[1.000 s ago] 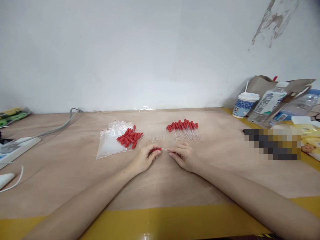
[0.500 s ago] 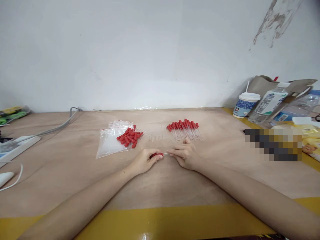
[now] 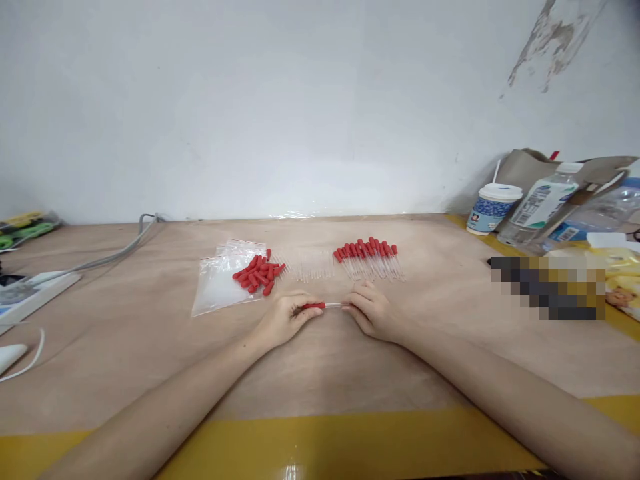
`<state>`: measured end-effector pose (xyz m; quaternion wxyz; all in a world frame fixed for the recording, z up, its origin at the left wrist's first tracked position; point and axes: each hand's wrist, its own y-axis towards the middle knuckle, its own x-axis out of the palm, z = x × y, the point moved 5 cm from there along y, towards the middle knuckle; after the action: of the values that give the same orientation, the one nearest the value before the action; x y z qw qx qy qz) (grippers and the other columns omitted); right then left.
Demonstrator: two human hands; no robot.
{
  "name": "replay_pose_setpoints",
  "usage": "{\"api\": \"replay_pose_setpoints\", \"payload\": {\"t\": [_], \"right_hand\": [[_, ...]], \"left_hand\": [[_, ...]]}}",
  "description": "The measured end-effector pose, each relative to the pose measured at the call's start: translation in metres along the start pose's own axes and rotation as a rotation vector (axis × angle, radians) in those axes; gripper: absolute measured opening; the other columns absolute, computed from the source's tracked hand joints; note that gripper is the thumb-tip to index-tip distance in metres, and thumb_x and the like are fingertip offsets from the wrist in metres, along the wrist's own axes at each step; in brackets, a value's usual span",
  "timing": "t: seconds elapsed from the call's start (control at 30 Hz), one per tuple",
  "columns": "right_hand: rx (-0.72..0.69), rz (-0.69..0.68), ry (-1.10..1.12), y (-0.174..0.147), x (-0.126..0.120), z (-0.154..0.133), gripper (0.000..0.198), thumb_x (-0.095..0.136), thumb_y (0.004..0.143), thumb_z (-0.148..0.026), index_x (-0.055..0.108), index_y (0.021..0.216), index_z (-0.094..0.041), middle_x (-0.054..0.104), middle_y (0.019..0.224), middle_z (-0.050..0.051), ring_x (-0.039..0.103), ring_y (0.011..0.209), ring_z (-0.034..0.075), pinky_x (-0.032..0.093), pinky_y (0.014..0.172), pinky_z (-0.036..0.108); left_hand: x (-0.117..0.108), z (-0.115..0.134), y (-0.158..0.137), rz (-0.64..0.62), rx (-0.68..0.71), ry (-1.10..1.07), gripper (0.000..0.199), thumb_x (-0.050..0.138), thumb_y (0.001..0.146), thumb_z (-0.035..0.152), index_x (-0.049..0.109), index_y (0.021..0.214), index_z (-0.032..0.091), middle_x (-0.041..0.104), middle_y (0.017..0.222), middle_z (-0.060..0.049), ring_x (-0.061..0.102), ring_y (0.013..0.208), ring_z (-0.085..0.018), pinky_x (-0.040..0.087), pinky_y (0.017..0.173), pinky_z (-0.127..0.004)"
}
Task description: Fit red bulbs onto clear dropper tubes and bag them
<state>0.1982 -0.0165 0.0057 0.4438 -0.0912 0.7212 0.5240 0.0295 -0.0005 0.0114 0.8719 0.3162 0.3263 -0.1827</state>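
My left hand is closed on a red rubber dropper bulb. A thin clear glass tube runs from the bulb's open end to my right hand, whose fingers pinch its other end. Bulb and tube lie in one line, so together they look like a dropper. Behind my left hand is a heap of loose red bulbs. Bare glass tubes lie side by side in the middle. Beyond my right hand rests a row of droppers with red bulbs fitted.
Clear zip bags lie partly under the loose bulbs. At the right stand a paper cup with a straw and a plastic bottle. A white power strip with a grey cable is at the left. A wall rises behind the table.
My right hand has shifted slightly right and drawn its fingers together around the tube's end. More of the tube shows between my hands. My left hand has barely moved.
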Motion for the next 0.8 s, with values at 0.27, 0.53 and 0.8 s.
{"api": "replay_pose_setpoints", "payload": {"t": [0.27,0.53,0.8], "right_hand": [[-0.051,0.026,-0.008,0.0,0.001,-0.008,0.019,0.038,0.088,-0.016,0.056,0.082,-0.015,0.057,0.066,0.004,0.046,0.062,0.014,0.034,0.062,0.03],[-0.032,-0.021,-0.009,0.004,0.009,-0.011,0.027,0.034,0.089,-0.018,0.057,0.077,-0.015,0.055,0.063,0.004,0.043,0.057,0.013,0.033,0.06,0.028],[0.024,-0.08,-0.016,0.009,0.014,-0.013,0.03,0.033,0.09,-0.02,0.054,0.068,-0.016,0.055,0.061,0.003,0.044,0.057,0.013,0.034,0.059,0.027]], "left_hand": [[0.011,-0.004,-0.003,-0.044,-0.073,-0.086,0.017,0.055,0.082,0.027,0.067,0.09,0.017,0.07,0.086,-0.004,0.063,0.075,-0.016,0.05,0.067,-0.026],[0.011,0.002,-0.005,-0.034,0.0,0.026,0.017,0.055,0.082,0.028,0.066,0.089,0.018,0.069,0.082,-0.003,0.062,0.069,-0.014,0.049,0.064,-0.025],[0.011,0.002,-0.003,-0.044,0.025,0.068,0.018,0.053,0.083,0.028,0.066,0.089,0.018,0.069,0.079,-0.002,0.061,0.066,-0.013,0.047,0.061,-0.024]]}}
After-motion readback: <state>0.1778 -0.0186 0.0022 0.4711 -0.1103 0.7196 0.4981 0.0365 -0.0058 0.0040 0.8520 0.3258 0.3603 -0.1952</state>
